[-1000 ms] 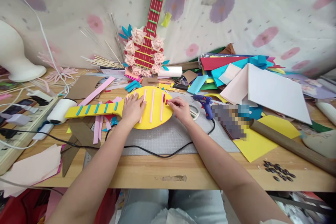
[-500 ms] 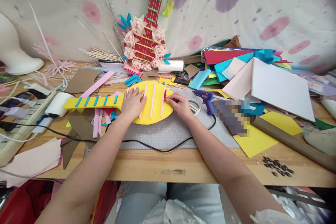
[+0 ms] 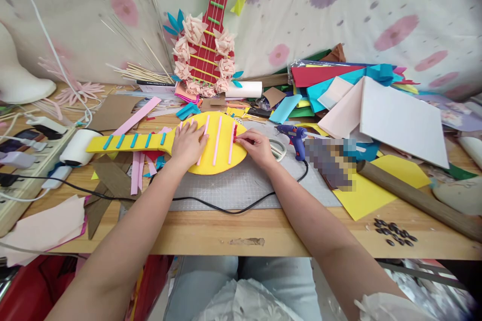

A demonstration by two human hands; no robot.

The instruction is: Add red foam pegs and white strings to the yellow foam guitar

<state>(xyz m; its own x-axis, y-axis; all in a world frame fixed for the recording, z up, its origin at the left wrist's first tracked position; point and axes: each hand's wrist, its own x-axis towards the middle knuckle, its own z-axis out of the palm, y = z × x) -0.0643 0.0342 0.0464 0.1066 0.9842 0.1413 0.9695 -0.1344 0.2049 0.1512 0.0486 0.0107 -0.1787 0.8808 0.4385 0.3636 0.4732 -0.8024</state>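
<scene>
Yellow board, cut in the outline of a stringed instrument (image 3: 210,145), lies across the grey cutting mat (image 3: 241,190), its rounded body toward the right and its narrow neck reaching left past the mat's edge, near a white roll (image 3: 79,147). Pink strips (image 3: 217,141) run across the body, and short blue strips (image 3: 134,140) cross the neck. The left hand (image 3: 188,145) rests palm down on the body, fingers loosely spread, gripping nothing — it covers part of the pink strips. The right hand (image 3: 258,148) is at the body's right end, thumb and fingertips pinched on a small red piece (image 3: 235,135) beside the rightmost pink strip. Just right of that hand sits a blue glue gun (image 3: 295,135) — its black cable (image 3: 233,212) curves over the mat below both hands. Behind, a red instrument (image 3: 216,10) with pale pink flowers (image 3: 195,30) leans upright against the flowered sheet (image 3: 278,20)
</scene>
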